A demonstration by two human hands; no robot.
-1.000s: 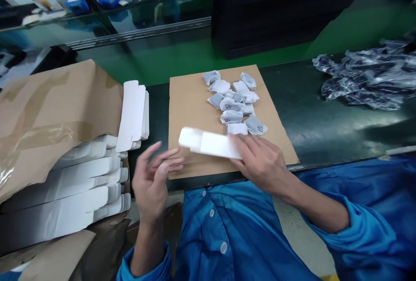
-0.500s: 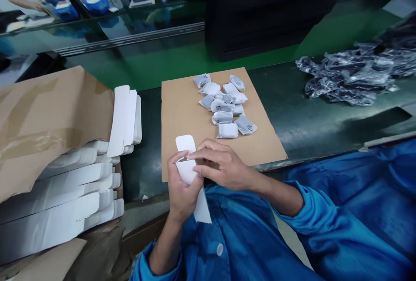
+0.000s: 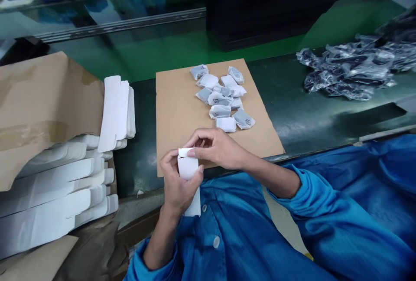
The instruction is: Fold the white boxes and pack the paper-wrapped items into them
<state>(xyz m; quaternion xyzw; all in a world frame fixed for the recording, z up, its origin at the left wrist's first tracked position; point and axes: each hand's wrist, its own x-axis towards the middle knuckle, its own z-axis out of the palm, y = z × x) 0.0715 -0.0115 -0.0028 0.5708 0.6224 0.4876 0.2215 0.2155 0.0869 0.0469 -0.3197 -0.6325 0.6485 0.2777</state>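
A narrow white carton (image 3: 187, 168) is gripped in my left hand (image 3: 175, 187), whose fingers and thumb wrap round its sides. Its lower end hangs down in front of the blue jacket. My right hand (image 3: 216, 147) is closed on the carton's top flap, thumb on the near side and fingers behind. The flap is folded over toward the opening. Beyond my hands, several small wrapped packets (image 3: 220, 99) lie grouped on a flat cardboard sheet (image 3: 175, 112). Some packets show a dark triangle mark.
At the left, a torn brown carton (image 3: 81, 94) holds many flat white boxes (image 3: 48, 203). More flattened boxes (image 3: 115, 112) lean beside it. Dark items in clear plastic bags (image 3: 351, 70) are heaped at the right. A black bin (image 3: 273, 12) stands behind the sheet.
The carton's top flap stood upright before and is now bent down under my right thumb and fingers. The camera view has tilted down a little.
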